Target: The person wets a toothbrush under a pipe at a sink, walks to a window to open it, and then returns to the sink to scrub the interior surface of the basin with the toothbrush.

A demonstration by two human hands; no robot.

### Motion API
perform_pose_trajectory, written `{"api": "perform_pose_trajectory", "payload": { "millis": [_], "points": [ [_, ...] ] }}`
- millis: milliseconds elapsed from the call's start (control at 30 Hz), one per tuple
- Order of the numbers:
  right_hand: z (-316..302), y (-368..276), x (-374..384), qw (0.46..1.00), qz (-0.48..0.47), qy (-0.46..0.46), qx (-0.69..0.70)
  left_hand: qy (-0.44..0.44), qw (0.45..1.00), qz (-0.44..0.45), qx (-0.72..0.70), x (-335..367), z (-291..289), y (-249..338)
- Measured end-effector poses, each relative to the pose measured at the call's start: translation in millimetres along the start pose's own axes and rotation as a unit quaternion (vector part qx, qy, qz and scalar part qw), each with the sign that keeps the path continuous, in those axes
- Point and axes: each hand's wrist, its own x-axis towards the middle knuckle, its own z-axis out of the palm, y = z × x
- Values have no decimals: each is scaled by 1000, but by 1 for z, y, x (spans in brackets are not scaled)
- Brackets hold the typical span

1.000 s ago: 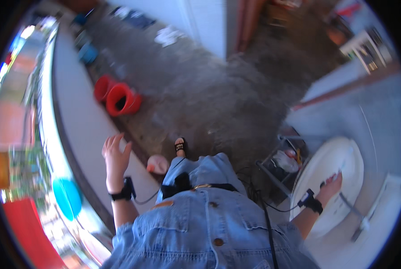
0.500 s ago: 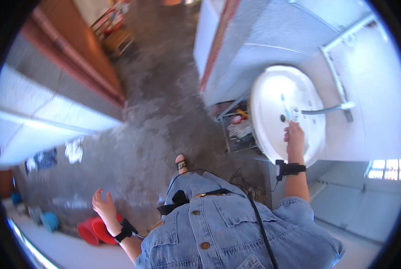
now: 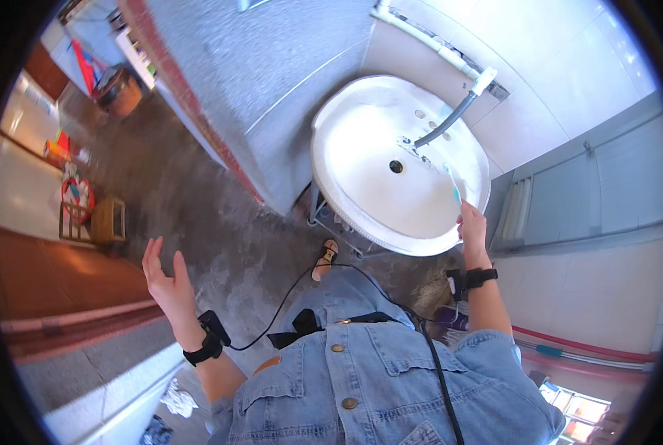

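My right hand (image 3: 474, 228) is closed around the lower end of a light blue and white toothbrush (image 3: 454, 187). The brush points up and away, over the near right part of a white oval washbasin (image 3: 365, 200). A grey hose (image 3: 450, 120) runs from a white tap fitting on the wall down into the basin, ending not far from the dark drain hole (image 3: 396, 167). Off to the left, my left hand (image 3: 171, 285) hangs in the air above the floor, its fingers spread and holding nothing. Each wrist carries a black strap with a small box.
Beside the basin a grey wall with a red edge (image 3: 190, 104) juts out. On the far left stand a small wooden chair (image 3: 109, 220) and a brownish pot (image 3: 120, 95). Red and grey pipes (image 3: 569, 354) run low at the right. A black cable (image 3: 287, 291) loops across my front.
My view has turned to the right, bringing the basin nearer the middle. My right hand has drawn back with the toothbrush from mid-basin to the near rim. My left hand stays open.
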Motion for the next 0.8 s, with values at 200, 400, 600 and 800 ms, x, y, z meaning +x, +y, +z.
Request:
{"api": "perform_pose_trajectory", "payload": {
  "millis": [200,400,600,800],
  "points": [
    [16,17,126,986,-68,63,-136,-18,996,57,-64,89,66,70],
    [62,7,172,942,-111,78,-308,57,983,159,-70,168,108,109],
    [73,1,171,903,-95,132,-398,167,957,214,-102,225,137,100],
    [83,-5,178,875,-119,110,-456,157,921,119,-335,228,185,41]
  ]
}}
